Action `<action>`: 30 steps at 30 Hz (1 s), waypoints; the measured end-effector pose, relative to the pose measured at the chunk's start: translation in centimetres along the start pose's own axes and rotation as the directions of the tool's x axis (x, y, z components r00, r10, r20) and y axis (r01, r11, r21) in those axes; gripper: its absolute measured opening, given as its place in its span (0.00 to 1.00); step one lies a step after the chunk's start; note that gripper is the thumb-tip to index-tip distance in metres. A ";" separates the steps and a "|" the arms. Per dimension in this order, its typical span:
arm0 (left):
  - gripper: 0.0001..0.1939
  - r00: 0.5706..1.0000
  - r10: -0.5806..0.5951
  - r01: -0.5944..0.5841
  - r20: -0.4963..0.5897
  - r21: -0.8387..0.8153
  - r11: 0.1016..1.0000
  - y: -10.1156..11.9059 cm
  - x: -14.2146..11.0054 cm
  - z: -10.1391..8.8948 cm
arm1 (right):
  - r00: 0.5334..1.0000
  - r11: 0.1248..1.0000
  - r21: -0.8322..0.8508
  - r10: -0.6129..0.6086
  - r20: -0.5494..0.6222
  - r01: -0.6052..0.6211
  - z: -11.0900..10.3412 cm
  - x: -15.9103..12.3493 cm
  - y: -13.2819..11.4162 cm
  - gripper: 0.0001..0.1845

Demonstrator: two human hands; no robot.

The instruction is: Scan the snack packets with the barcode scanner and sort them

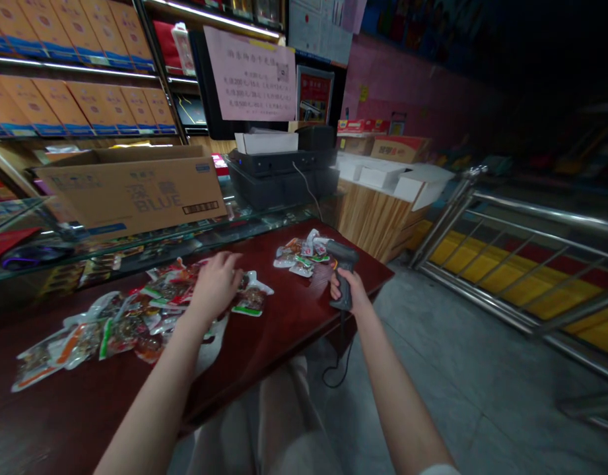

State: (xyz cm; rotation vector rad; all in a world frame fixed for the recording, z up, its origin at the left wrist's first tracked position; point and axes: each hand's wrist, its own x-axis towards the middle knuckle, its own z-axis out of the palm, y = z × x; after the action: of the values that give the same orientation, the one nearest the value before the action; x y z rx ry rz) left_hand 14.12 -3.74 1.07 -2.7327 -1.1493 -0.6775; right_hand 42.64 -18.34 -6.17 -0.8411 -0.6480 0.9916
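My right hand point(350, 288) is wrapped round the grip of a dark barcode scanner point(344, 256), and its head points left over a small heap of snack packets point(300, 254). A thin cable point(339, 381) hangs below the table edge near the scanner. My left hand point(217, 284) reaches over the right end of a larger pile of sealed snack packets point(130, 323), fingers apart and slightly bent. Just right of its fingertips lies a clear packet with a green strip point(251, 297). Part of the pile is hidden by my left hand and forearm.
The packets lie on a dark red table point(278, 323). Behind it, a glass counter point(185, 234) bears an open cardboard box point(135, 191) and a monitor with a pink notice point(251, 76). A metal railing point(526, 264) stands at the right.
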 end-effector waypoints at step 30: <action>0.30 0.929 -0.010 0.102 0.371 -0.230 0.968 6.6 12.8 12.3 | 0.998 0.998 0.055 0.024 -0.055 -0.021 0.1 0.2 0.1 0.21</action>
State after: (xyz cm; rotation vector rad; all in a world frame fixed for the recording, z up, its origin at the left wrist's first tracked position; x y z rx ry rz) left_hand 31.05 3.16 -3.79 -3.1466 -1.2965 -0.3360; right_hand 42.56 -18.07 -6.19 -0.8265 -0.5627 0.9986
